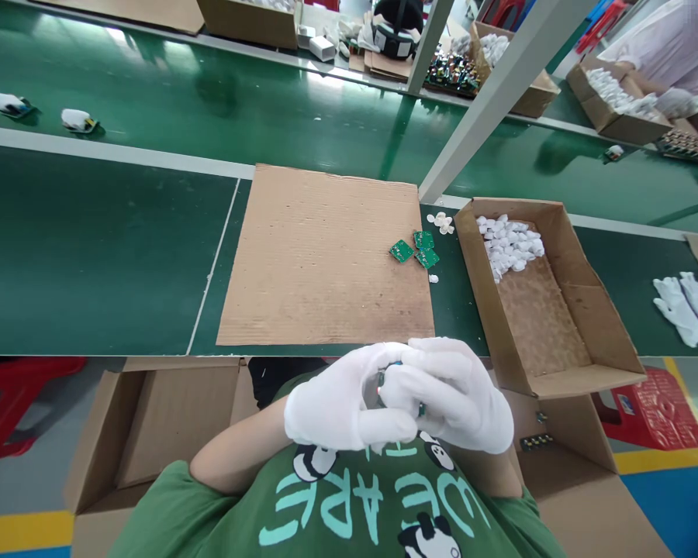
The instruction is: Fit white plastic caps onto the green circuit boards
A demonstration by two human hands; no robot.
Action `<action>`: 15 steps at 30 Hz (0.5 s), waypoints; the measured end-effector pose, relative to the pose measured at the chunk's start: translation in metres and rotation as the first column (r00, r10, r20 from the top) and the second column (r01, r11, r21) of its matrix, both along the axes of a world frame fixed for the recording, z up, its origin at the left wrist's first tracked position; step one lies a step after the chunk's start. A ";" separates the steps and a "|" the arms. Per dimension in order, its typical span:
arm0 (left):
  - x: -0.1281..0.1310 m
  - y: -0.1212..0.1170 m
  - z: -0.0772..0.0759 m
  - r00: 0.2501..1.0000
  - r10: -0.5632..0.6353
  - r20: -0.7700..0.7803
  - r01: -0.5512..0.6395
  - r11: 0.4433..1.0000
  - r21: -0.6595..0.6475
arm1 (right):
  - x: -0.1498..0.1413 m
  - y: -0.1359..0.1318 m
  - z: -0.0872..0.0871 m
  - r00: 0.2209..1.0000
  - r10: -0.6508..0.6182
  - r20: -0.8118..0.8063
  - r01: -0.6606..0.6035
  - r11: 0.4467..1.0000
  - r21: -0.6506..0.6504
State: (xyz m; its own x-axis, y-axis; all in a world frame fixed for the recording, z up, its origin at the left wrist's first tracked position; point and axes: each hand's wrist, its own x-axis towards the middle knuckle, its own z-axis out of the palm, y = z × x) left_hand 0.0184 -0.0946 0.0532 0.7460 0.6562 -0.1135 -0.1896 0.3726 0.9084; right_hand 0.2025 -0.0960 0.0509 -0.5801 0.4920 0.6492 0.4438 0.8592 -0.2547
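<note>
Left hand and right hand, white-gloved, meet at the desk's near edge, both gripping one small part between them; from here only slivers show, green included, rest hidden by gloves. Best handled, I'd say: edges pinched lightly, one hand steadying, work kept over the cardboard sheet so drops land safely. Farther: green boards at the sheet's right edge, open carton right of it, white pieces inside, far-left corner. Farthest: glossy green belt.
</note>
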 end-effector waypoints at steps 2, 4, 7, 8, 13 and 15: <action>0.000 0.000 0.000 0.997 -0.025 -0.068 0.024 1.000 -0.021 | 0.000 0.000 0.000 0.998 -0.005 0.060 0.005 1.000 0.002; 0.000 0.001 0.000 0.993 -0.007 -0.119 0.003 1.000 -0.029 | 0.001 -0.001 -0.002 0.998 -0.010 0.070 0.011 1.000 -0.011; 0.000 0.001 -0.002 0.999 0.013 -0.034 -0.014 0.999 -0.044 | 0.004 -0.001 -0.008 1.000 0.006 -0.017 -0.007 1.000 -0.023; 0.000 0.001 -0.003 0.999 -0.013 0.030 0.015 0.997 -0.076 | 0.004 -0.001 -0.009 0.999 0.007 -0.045 -0.008 1.000 -0.017; -0.004 0.000 -0.012 0.975 -0.062 0.214 0.112 0.967 -0.231 | 0.000 -0.001 -0.010 0.986 -0.004 -0.167 0.000 1.000 -0.022; -0.004 -0.002 -0.014 0.978 -0.035 0.204 0.091 0.957 -0.275 | -0.001 -0.001 -0.014 0.975 0.006 -0.221 -0.008 1.000 -0.006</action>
